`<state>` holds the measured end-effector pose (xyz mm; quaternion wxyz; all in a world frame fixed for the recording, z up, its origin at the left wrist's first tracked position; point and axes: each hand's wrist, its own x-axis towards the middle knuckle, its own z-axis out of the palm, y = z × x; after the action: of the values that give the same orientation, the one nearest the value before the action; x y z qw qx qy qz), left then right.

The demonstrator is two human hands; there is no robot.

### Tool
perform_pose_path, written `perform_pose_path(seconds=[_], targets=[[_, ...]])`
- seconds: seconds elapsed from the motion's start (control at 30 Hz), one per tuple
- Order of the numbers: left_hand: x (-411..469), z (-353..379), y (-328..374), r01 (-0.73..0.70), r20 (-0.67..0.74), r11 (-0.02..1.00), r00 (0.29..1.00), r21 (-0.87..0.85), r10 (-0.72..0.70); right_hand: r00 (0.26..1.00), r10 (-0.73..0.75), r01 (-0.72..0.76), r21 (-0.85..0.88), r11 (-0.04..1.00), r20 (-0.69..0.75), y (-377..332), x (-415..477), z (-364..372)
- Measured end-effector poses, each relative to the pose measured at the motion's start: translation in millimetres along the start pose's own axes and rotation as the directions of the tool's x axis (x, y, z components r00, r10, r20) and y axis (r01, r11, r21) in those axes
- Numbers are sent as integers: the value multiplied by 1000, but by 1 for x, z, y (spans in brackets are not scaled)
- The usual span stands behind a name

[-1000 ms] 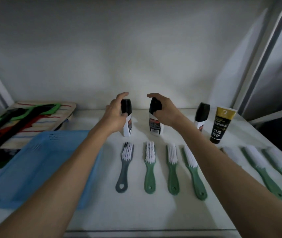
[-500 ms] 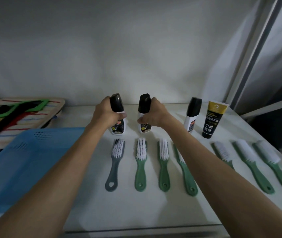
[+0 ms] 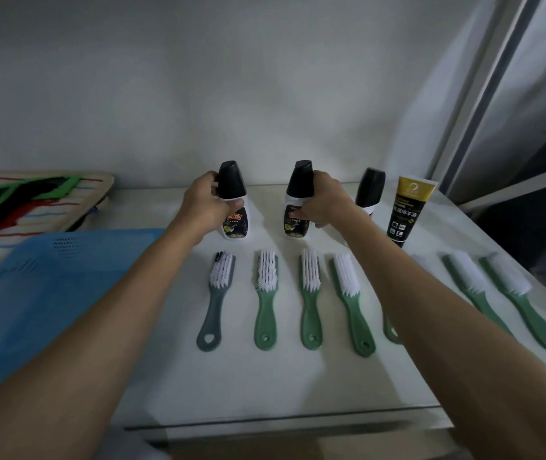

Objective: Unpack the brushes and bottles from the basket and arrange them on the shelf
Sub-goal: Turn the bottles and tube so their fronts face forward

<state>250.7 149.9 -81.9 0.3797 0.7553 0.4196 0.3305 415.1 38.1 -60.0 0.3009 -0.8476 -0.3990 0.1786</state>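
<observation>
Two white bottles with black caps stand upright at the back of the white shelf [image 3: 265,386]. My left hand [image 3: 205,207] grips the left bottle [image 3: 231,197] around its middle. My right hand [image 3: 323,204] grips the right bottle [image 3: 298,200] the same way. A third capped bottle [image 3: 369,190] and a black-and-gold tube [image 3: 406,210] stand to the right. In front lies a row of brushes: one grey brush [image 3: 217,300] at the left, then several green brushes [image 3: 266,300], handles toward me. My right forearm hides part of one.
The blue plastic basket [image 3: 32,293] sits at the left of the shelf, beside my left forearm. Behind it lies a striped fabric bag [image 3: 32,200] with green and black straps. A grey upright post [image 3: 484,94] stands at the right; the shelf's front edge [image 3: 281,423] is close to me.
Both hands closed around the two bottles and drew them slightly toward me, standing them just behind the brush heads. The view shifted a little.
</observation>
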Motion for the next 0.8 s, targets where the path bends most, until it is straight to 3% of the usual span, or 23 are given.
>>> perform_pose_path(seconds=[0.43, 0.63, 0.7, 0.73, 0.8], targets=[[-2, 1, -7, 77, 109, 990, 992, -116, -64, 999, -30, 27, -72, 997, -45, -2, -4, -1], [-2, -13, 9, 137, 141, 987, 982, -78, -125, 998, -65, 67, -195, 978, 18, -23, -18, -38], [-1, -29, 32, 91, 47, 996, 995, 4, -91, 996, -73, 63, -183, 981, -49, -31, -25, -72], [-3, -39, 49, 24, -69, 999, 997, 47, -21, 991, -72, 57, -136, 989, -109, -32, -28, -93], [-11, -60, 98, -224, -319, 975, 923, 17, 217, 954, -74, 57, -67, 996, -289, -21, -31, -135]])
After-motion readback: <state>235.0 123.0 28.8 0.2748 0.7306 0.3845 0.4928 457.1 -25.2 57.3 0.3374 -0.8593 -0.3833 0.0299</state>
